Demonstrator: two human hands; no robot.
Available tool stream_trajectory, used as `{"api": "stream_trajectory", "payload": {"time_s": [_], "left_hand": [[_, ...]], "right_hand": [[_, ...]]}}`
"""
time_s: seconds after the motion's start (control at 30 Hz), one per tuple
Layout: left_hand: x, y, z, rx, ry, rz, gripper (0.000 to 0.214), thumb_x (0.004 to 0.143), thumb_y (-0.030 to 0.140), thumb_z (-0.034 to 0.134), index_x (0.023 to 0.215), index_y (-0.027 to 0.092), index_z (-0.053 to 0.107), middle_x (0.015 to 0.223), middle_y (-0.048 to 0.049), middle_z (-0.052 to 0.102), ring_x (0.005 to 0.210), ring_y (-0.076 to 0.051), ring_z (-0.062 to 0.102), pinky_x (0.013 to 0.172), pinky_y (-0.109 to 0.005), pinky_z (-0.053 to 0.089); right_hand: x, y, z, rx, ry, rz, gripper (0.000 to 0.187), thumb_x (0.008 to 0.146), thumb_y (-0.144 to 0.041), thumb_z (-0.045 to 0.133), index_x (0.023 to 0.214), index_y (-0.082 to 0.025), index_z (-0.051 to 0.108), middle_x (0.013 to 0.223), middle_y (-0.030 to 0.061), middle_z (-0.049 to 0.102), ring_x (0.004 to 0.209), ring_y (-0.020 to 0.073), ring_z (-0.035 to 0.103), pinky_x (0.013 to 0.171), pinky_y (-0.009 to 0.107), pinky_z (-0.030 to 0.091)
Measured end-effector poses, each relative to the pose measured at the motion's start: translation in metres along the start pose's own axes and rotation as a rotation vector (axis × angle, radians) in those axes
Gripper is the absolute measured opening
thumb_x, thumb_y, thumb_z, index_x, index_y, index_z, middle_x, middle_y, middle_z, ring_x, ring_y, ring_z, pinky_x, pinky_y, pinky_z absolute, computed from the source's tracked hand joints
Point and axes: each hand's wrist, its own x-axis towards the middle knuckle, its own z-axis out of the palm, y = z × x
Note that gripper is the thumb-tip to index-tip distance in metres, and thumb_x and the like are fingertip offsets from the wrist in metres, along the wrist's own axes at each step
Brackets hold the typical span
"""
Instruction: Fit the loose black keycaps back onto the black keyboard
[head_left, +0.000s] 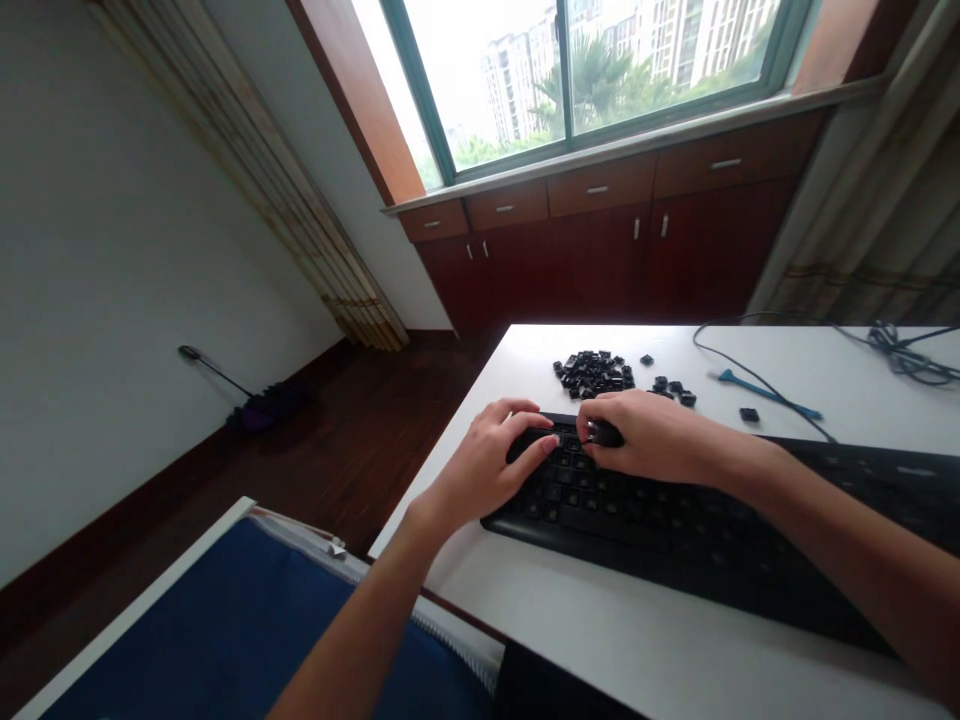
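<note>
A black keyboard [675, 535] lies on a white table [600, 640]. My left hand [487, 465] rests on its far left corner, fingers curled and pressing on the keys. My right hand [652, 435] is just beside it, pinching a small black keycap [604, 433] at its fingertips over the keyboard's top row. A pile of loose black keycaps [595, 372] sits on the table just beyond both hands.
A blue keycap puller [765, 393] and a black cable [757, 375] lie behind the keyboard, with a bundled cable [904, 355] at the far right. A lone keycap [748, 414] sits near them. A blue cushioned seat [225, 630] is at lower left; wooden cabinets [600, 250] stand under the window.
</note>
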Motion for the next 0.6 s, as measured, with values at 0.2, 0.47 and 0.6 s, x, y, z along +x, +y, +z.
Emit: {"api": "stream_trajectory", "payload": {"time_s": [0.2,0.47,0.6], "left_hand": [[-0.055,0.042,0.02,0.191,0.094,0.015,0.035,0.096,0.036,0.061,0.128,0.022,0.06,0.137,-0.0112,0.056,0.127,-0.027,0.052,0.109,-0.046,0.045],[-0.055,0.051,0.032,0.281,0.083,-0.012,0.041,0.097,0.039,0.059,0.134,0.02,0.057,0.141,-0.012,0.054,0.127,-0.029,0.05,0.109,-0.05,0.043],[-0.054,0.052,0.035,0.306,0.107,-0.021,0.041,0.097,0.04,0.058,0.132,0.02,0.058,0.138,-0.0125,0.057,0.124,-0.03,0.053,0.105,-0.051,0.046]], "right_hand": [[-0.002,0.001,-0.005,0.008,-0.007,0.054,0.021,0.081,-0.033,0.067,0.098,-0.023,0.07,0.091,0.0066,0.074,0.08,0.0219,0.066,0.066,0.029,0.043],[0.0,0.001,-0.001,0.048,-0.006,-0.037,0.017,0.085,-0.028,0.064,0.096,-0.021,0.075,0.091,0.0075,0.075,0.082,0.0211,0.068,0.073,0.029,0.047],[-0.001,-0.001,-0.001,0.054,-0.025,-0.054,0.019,0.087,-0.026,0.061,0.096,-0.021,0.077,0.094,0.0081,0.074,0.081,0.0205,0.068,0.074,0.029,0.047]]}}
